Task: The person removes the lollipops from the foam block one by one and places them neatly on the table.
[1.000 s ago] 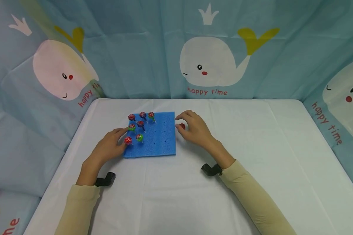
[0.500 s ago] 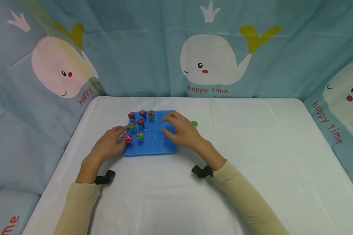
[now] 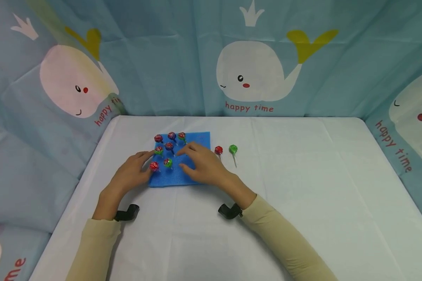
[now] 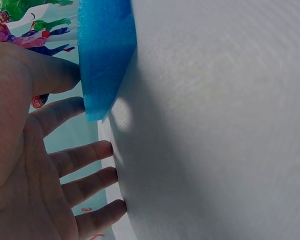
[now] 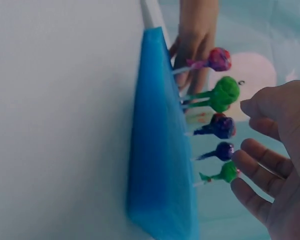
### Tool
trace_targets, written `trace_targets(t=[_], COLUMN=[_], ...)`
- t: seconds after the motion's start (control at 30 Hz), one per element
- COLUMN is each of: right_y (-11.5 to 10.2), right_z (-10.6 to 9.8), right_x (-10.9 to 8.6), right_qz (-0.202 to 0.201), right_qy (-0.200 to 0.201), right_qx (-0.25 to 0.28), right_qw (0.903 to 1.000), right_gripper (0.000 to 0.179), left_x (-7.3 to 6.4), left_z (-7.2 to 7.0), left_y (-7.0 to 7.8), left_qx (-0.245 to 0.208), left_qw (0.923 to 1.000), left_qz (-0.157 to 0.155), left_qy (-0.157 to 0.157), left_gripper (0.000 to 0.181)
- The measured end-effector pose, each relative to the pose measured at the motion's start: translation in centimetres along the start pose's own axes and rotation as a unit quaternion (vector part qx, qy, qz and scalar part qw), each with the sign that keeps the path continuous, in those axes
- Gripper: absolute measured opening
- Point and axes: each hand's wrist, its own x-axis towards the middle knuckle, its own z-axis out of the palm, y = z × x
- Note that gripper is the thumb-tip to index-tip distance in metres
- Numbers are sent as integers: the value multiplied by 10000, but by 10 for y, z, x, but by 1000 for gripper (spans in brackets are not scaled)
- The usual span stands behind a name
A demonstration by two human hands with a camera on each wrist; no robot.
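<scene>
A blue foam board [image 3: 172,179] lies on the table with several wrapped lollipops standing in its left part, among them a red one [image 3: 154,166] and a green one [image 3: 167,162]. My left hand [image 3: 131,171] is at the board's left edge; in the left wrist view its thumb and index fingertips touch the foam while the other fingers extend straight to the tabletop. Over the board's middle hovers my right hand [image 3: 205,164], holding nothing, thumb and fingers apart. The right wrist view shows its fingertips [image 5: 247,190] beside the lollipop heads. The hand hides part of the board's right side.
Two loose lollipops, one red [image 3: 218,150] and one green [image 3: 233,149], lie on the white table [image 3: 285,175] just right of the board. A blue whale-print curtain [image 3: 183,58] surrounds the table's back and sides.
My right hand has moved left from beside the board's right edge to over its middle, uncovering the loose red and green lollipops. My left hand has stayed at the board's left edge.
</scene>
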Motion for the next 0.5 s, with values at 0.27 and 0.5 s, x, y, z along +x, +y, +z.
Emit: trace_targets(t=[0.27,0.5], right_y=[-9,-14], right_z=[9,19], right_x=[7,13], right_qz=[-130,-134], right_qy=[38,-15], right_qx=[137,30], right_qw=[9998,9999], right_gripper=[35,33], left_x=[0,0], left_z=[2,1], left_y=[-2,-3], left_qx=[-35,-57], left_qw=[9999,9998], left_qz=[90,168], left_qy=[71,134], left_gripper=[65,65])
